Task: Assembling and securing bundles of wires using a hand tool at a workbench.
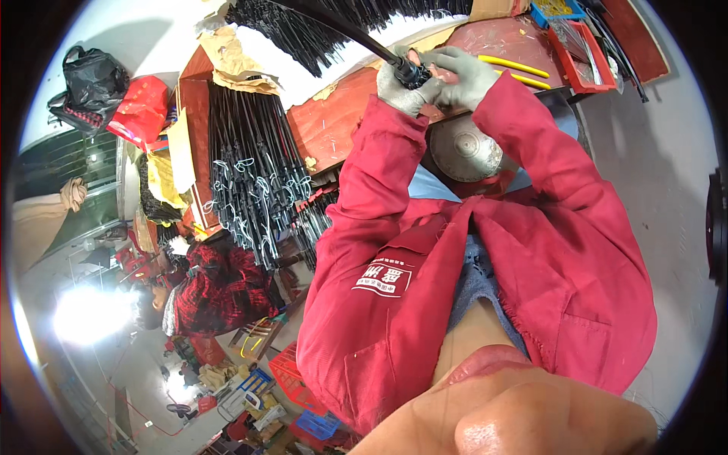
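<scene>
A black umbrella frame (412,73) is held at the far edge of the worktable, its long dark shaft running up and to the left. My left hand (402,89), in a pale grey glove with some fingertips bare, wraps round the frame near its hub. My right hand (464,78), gloved the same way, presses bent fingers against the hub from the right. Any small part between the fingertips is too small to make out. Just right of that hand, pliers with yellow handles (516,70) lie on the red tabletop (497,38).
Below my hands is a round metal dish (465,148). A red bin (580,57) and a blue tray (557,11) stand far right. Bundled black umbrella frames (254,167) hang over the left side, and more lie at the back (303,30). Another person (220,288) sits lower left.
</scene>
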The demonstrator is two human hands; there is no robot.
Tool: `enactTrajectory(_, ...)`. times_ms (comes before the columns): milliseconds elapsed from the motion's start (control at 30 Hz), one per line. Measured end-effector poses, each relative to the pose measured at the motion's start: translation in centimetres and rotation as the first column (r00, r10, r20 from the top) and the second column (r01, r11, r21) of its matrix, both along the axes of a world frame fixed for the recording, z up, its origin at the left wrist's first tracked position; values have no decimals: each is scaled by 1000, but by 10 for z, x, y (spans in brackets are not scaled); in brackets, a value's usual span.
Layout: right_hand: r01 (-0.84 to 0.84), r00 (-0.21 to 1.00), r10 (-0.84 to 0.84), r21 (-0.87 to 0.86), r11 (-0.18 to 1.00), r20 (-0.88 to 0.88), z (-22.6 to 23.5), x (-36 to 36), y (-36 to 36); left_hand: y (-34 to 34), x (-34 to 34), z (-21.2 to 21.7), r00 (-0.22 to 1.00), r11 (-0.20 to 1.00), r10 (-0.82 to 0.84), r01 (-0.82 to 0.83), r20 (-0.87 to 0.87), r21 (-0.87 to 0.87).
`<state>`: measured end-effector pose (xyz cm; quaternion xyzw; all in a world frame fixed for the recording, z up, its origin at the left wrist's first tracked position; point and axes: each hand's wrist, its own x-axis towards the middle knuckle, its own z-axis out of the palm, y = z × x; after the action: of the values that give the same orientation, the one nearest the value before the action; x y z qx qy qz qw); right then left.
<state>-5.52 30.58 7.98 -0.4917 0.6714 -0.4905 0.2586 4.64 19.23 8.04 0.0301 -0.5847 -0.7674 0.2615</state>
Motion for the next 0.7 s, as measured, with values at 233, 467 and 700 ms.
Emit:
enactTrajectory(233,65,982,-11,283,957,-188,-22,13,-25,26,-17,-1,845,834,535,-525,16,-167)
enactTrajectory(467,151,911,-195,-145,978,-364,17,16,-14,-1,-4,-4,941,886,337,-302,-42,352)
enactTrajectory(700,48,938,-190,-436,899,-288,49,2,-7,-25,3,1,969,608,-198,237,-145,758)
